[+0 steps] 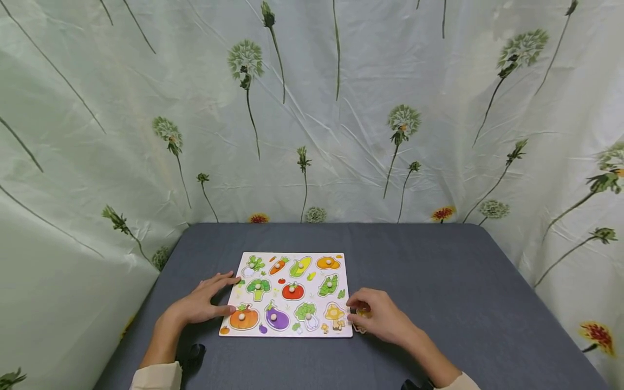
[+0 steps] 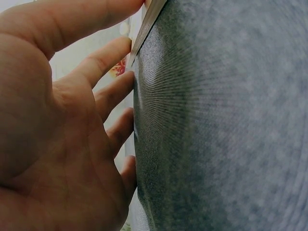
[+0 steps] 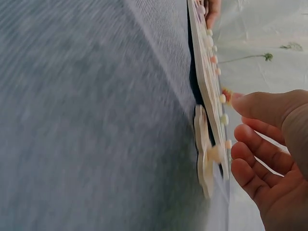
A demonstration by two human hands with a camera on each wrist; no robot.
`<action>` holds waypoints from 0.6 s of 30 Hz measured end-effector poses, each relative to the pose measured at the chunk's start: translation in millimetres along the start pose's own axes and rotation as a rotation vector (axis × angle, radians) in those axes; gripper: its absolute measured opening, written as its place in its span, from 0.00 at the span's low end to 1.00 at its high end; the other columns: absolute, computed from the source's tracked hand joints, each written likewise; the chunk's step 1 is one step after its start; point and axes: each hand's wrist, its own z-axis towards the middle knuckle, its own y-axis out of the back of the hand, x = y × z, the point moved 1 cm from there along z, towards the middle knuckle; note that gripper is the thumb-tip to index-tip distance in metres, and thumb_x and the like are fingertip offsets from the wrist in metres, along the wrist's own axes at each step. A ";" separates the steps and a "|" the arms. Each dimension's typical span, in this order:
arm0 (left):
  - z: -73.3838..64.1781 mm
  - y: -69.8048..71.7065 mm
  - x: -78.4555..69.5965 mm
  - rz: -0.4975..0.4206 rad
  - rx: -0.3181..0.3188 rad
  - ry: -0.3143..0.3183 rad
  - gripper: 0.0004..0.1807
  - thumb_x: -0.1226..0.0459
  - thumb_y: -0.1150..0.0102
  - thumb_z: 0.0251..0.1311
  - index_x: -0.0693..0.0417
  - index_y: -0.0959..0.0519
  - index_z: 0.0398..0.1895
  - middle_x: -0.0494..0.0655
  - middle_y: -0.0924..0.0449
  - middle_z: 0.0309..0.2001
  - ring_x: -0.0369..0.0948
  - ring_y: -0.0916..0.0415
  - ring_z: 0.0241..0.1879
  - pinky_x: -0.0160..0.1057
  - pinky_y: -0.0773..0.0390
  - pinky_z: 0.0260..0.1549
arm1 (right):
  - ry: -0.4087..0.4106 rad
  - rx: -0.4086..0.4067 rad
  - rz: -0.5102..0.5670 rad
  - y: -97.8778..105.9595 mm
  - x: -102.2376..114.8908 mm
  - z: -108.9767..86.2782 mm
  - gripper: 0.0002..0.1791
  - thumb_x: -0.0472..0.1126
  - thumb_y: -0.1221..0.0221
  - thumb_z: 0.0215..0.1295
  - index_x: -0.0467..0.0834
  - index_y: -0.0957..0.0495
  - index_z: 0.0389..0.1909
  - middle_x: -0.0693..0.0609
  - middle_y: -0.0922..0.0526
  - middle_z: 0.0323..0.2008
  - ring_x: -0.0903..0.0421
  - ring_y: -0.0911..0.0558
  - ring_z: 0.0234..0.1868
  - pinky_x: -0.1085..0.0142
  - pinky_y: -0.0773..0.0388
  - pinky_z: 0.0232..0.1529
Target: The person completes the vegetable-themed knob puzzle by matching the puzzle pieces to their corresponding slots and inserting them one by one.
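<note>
A white wooden knob puzzle board (image 1: 312, 271) with vegetable pictures lies flat on the table. My left hand (image 1: 205, 302) is at its left side, fingers spread, with thumb and fingertips at the edge near the pumpkin piece (image 1: 244, 318). To the right of the board, partly hidden under my right hand (image 1: 380, 317), lies a loose wooden puzzle piece (image 3: 203, 154) with some yellow on it and a round knob (image 3: 216, 154). My right fingers are bent and apart over this piece, holding nothing. Beside them is the mushroom picture (image 1: 334, 313) in the board's lower right corner.
Other knobbed pieces sit in the board, among them the tomato (image 1: 293, 292), eggplant (image 1: 278, 319) and broccoli (image 1: 258, 287). A dark grey cloth covers the table (image 1: 439, 281). Behind it hangs a pale curtain (image 1: 341, 135) printed with dandelions.
</note>
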 end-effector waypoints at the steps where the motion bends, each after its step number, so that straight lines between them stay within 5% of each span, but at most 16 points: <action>1: -0.2 0.1 -0.1 0.000 0.000 0.001 0.45 0.44 0.29 0.57 0.47 0.33 0.76 0.62 0.47 0.81 0.70 0.59 0.79 0.77 0.61 0.71 | -0.003 -0.003 -0.002 1.6 -1.6 -1.3 0.09 0.40 0.28 0.62 0.46 0.14 0.42 0.55 0.14 0.38 0.60 0.18 0.37 0.67 0.19 0.39; 18: -1.7 -0.2 -1.8 0.014 0.001 0.004 0.45 0.43 0.30 0.57 0.47 0.33 0.77 0.61 0.47 0.81 0.71 0.59 0.79 0.80 0.58 0.68 | -0.034 -0.044 -0.084 12.9 -21.1 -21.7 0.08 0.44 0.27 0.62 0.50 0.14 0.41 0.61 0.16 0.36 0.65 0.19 0.36 0.69 0.22 0.37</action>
